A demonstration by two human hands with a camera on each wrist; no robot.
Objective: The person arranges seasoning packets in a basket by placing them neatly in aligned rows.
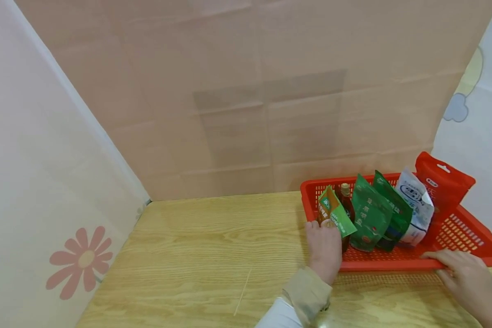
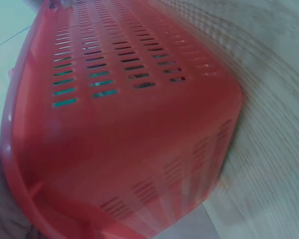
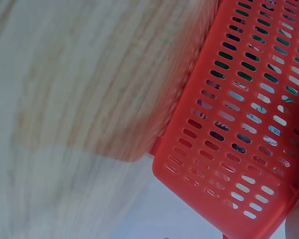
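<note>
A red plastic basket (image 1: 385, 265) with slotted walls is at the right of the wooden table. My left hand (image 1: 325, 246) grips its rim at the front left corner. Farther right, my right hand (image 1: 465, 273) holds the front rim, fingers over the edge. Inside stand an orange-and-green packet (image 1: 338, 215), a dark bottle (image 1: 346, 199) with a light cap, a green pouch (image 1: 371, 214), a darker green pouch (image 1: 401, 207), a white pouch (image 1: 418, 205) and a tall red bag (image 1: 444, 187). The basket's outer walls fill much of both wrist views.
Light wood tabletop (image 1: 205, 246) stretches left of the basket. A beige cloth (image 1: 229, 100) hangs behind the table. White sheets with printed flowers and clouds stand at the left (image 1: 86, 182) and right (image 1: 475, 146) sides.
</note>
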